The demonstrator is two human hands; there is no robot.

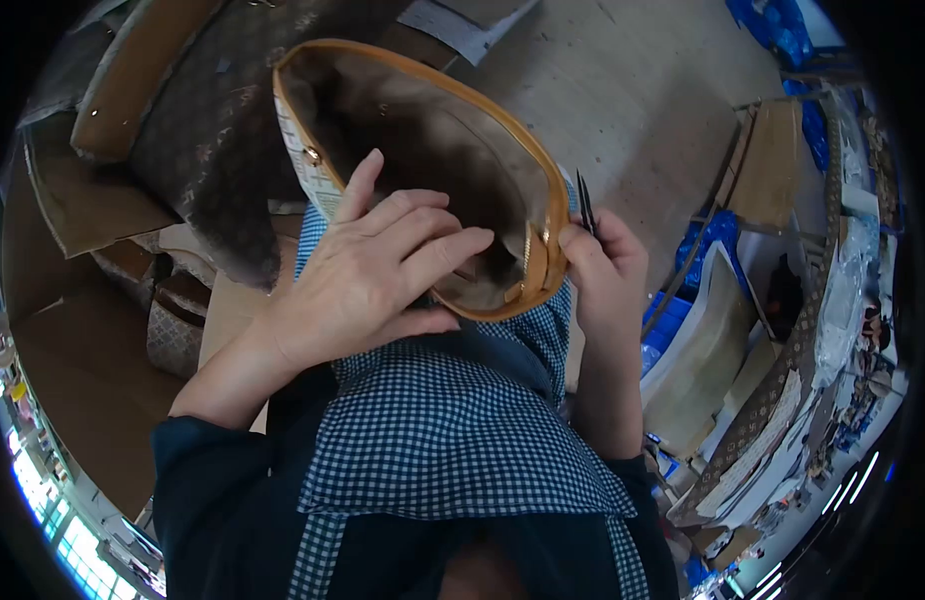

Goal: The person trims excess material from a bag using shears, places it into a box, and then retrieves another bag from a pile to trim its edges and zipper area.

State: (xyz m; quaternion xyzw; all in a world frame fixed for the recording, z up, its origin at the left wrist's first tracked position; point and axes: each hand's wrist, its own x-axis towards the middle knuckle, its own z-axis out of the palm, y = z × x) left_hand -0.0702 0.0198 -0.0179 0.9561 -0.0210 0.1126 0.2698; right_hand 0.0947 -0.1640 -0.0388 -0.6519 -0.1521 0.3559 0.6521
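An open bag [423,62] with a tan leather rim and a beige lining lies over my lap, on a checked apron [433,430]. My left hand [383,255] rests across the bag's near edge with its fingers spread over the opening. At the right end of the rim, beside a gold zipper [529,255], is my right hand [608,260]. Its thumb and fingers are closed round a small black pointed tool [585,200], whose tips point up. A gold stud [312,156] shows on the bag's left side.
Dark patterned material [218,150] lies at the upper left, near an open cardboard box [83,350]. A pale scrap [473,30] is at the top. To the right stand a rack with brown board [768,165], blue plastic [718,240] and stacked sheets [693,370].
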